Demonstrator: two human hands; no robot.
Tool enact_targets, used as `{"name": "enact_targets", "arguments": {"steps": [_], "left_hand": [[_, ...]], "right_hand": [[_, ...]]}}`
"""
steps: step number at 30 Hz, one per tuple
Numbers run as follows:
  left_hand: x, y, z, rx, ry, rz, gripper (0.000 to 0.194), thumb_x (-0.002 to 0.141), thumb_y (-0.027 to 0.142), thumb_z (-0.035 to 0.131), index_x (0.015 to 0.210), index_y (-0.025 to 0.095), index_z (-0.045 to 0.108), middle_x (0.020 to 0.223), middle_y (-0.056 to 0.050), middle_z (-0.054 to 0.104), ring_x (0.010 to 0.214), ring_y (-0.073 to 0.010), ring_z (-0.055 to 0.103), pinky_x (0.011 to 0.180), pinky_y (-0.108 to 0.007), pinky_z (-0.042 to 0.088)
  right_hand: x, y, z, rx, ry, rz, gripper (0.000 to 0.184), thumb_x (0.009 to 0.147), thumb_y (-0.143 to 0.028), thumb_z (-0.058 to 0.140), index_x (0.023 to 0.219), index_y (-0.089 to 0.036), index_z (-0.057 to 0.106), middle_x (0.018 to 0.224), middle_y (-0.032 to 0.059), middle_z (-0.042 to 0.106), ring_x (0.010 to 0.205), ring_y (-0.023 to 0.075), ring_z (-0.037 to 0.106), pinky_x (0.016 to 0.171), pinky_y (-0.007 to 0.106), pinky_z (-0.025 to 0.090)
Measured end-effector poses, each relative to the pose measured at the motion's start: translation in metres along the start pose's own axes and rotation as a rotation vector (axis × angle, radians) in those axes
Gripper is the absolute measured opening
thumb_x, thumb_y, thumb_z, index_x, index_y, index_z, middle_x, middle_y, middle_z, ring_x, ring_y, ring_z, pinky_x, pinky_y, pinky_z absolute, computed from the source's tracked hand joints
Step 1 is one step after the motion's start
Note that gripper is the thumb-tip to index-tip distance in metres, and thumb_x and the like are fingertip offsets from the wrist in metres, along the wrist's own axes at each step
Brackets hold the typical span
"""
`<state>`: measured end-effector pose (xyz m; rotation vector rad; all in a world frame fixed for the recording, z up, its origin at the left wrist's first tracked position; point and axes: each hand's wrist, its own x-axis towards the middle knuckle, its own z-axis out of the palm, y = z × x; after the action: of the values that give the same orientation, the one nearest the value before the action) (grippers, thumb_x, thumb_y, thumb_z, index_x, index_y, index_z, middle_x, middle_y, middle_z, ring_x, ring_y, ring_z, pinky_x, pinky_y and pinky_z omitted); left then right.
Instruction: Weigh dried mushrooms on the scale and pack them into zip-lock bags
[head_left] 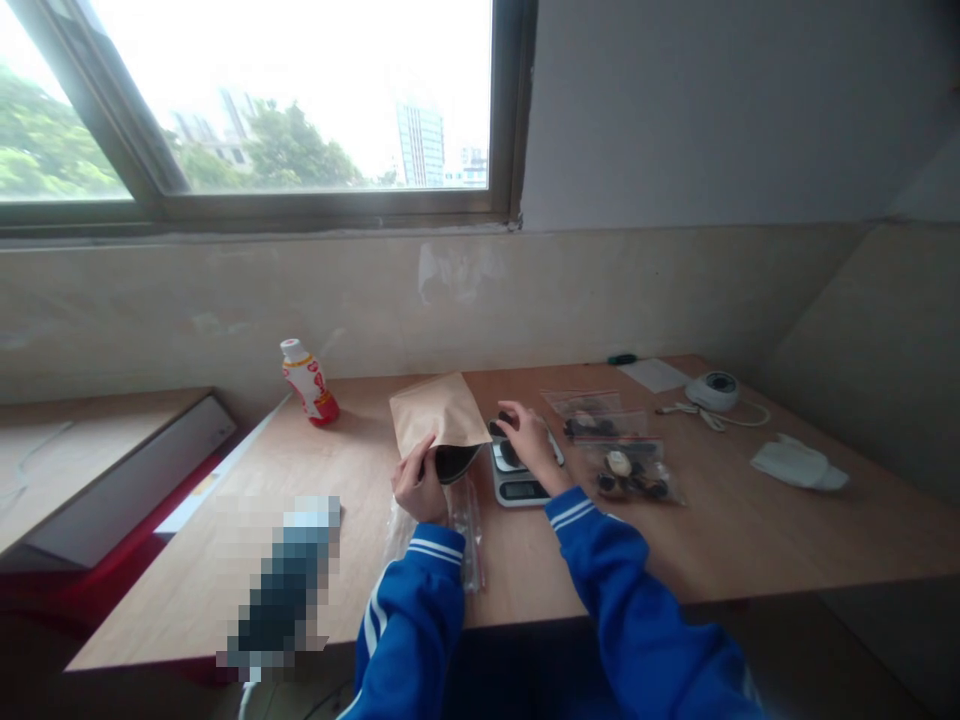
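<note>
One kraft pouch gripped by the left hand; right hand over a digital scale, grip unclear.

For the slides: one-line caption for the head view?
Left hand holds a kraft paper pouch, right hand at a digital scale beside zip bags.

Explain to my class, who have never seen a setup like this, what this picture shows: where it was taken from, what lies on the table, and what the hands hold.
There is no machine here. A camera worn on a person's head looks down at their own bare hands, in blue striped sleeves. The left hand grips a tan kraft-paper pouch. The right hand touches dark pieces on a silver digital kitchen scale. The light wooden table also holds clear plastic bags of dark and pale pieces and a white-and-red plastic bottle.
</note>
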<state>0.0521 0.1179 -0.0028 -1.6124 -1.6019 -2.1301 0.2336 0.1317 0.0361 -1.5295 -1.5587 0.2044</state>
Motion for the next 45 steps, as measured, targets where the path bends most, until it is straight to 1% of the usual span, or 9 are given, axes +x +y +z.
{"name": "enact_targets", "arguments": {"steps": [5,12,16,22,27,31,34,37,45], "left_hand": [[0.001,0.0,0.0,-0.019,-0.011,-0.004,0.02,0.086,0.032,0.057,0.095,0.025,0.073,0.092,-0.003,0.075,0.084,-0.0184,0.066,0.082,-0.034,0.048],[0.003,0.004,-0.001,0.031,-0.049,0.101,0.02,0.087,0.03,0.056,0.094,0.025,0.073,0.092,-0.002,0.075,0.085,-0.0188,0.068,0.083,-0.034,0.047],[0.003,0.0,0.0,0.144,-0.126,0.112,0.02,0.088,0.028,0.055,0.099,0.027,0.072,0.1,-0.003,0.074,0.097,-0.0223,0.066,0.091,-0.038,0.041],[0.003,-0.021,0.01,0.314,-0.223,-0.135,0.024,0.083,0.023,0.056,0.103,0.027,0.07,0.116,-0.007,0.069,0.118,-0.0311,0.054,0.098,-0.052,0.032],[0.017,0.008,-0.001,0.361,-0.3,-0.176,0.04,0.076,0.009,0.047,0.108,0.023,0.066,0.128,-0.009,0.06,0.123,-0.0296,0.05,0.102,-0.052,0.03],[0.024,0.03,-0.035,0.151,-0.641,-0.046,0.037,0.08,0.011,0.042,0.108,0.024,0.063,0.113,-0.006,0.067,0.093,-0.0207,0.065,0.081,-0.035,0.049],[0.013,0.025,-0.058,0.19,-0.996,0.119,0.028,0.078,0.017,0.053,0.103,0.025,0.065,0.111,-0.007,0.068,0.098,-0.0239,0.064,0.084,-0.036,0.049],[-0.002,0.013,-0.068,0.337,-1.131,0.12,0.032,0.075,0.018,0.063,0.107,0.025,0.065,0.121,-0.008,0.063,0.104,-0.0263,0.062,0.087,-0.038,0.048],[0.0,0.026,-0.069,0.295,-1.052,0.23,0.013,0.084,0.028,0.06,0.094,0.025,0.068,0.096,-0.004,0.071,0.09,-0.0241,0.064,0.081,-0.039,0.048]], "right_hand": [[0.001,0.001,0.0,-0.195,-0.042,-0.072,0.021,0.082,-0.018,0.059,0.102,-0.019,0.068,0.107,0.0116,0.066,0.105,0.03,0.053,0.091,0.049,0.039],[-0.018,-0.003,-0.028,-0.25,0.119,-0.158,0.029,0.089,-0.017,0.045,0.106,-0.022,0.068,0.115,0.0108,0.059,0.106,0.0273,0.051,0.094,0.047,0.038],[-0.048,0.002,-0.047,-0.099,0.151,-0.158,0.029,0.088,-0.016,0.043,0.098,-0.023,0.069,0.105,0.0089,0.062,0.101,0.0244,0.055,0.092,0.044,0.041],[-0.116,0.016,-0.075,0.082,0.193,-0.001,0.026,0.089,-0.021,0.042,0.093,-0.022,0.068,0.101,0.0085,0.062,0.1,0.023,0.057,0.088,0.04,0.046],[-0.147,0.031,-0.109,0.05,0.3,0.125,0.025,0.087,-0.024,0.043,0.09,-0.022,0.068,0.1,0.0101,0.064,0.097,0.025,0.059,0.077,0.039,0.049],[-0.148,0.037,-0.127,0.064,0.31,0.171,0.024,0.086,-0.027,0.044,0.089,-0.022,0.067,0.099,0.01,0.067,0.097,0.025,0.061,0.075,0.036,0.049],[-0.147,0.037,-0.127,0.103,0.267,0.201,0.024,0.085,-0.027,0.045,0.089,-0.021,0.067,0.099,0.0096,0.069,0.095,0.0246,0.062,0.074,0.035,0.05],[-0.145,0.031,-0.119,0.143,0.185,0.206,0.025,0.084,-0.028,0.044,0.087,-0.021,0.068,0.096,0.0091,0.069,0.093,0.0242,0.063,0.072,0.033,0.05],[-0.146,-0.023,-0.068,0.323,-0.122,0.282,0.033,0.09,-0.039,0.044,0.104,-0.018,0.065,0.087,0.0065,0.068,0.065,0.0172,0.06,0.06,0.027,0.048]]}}
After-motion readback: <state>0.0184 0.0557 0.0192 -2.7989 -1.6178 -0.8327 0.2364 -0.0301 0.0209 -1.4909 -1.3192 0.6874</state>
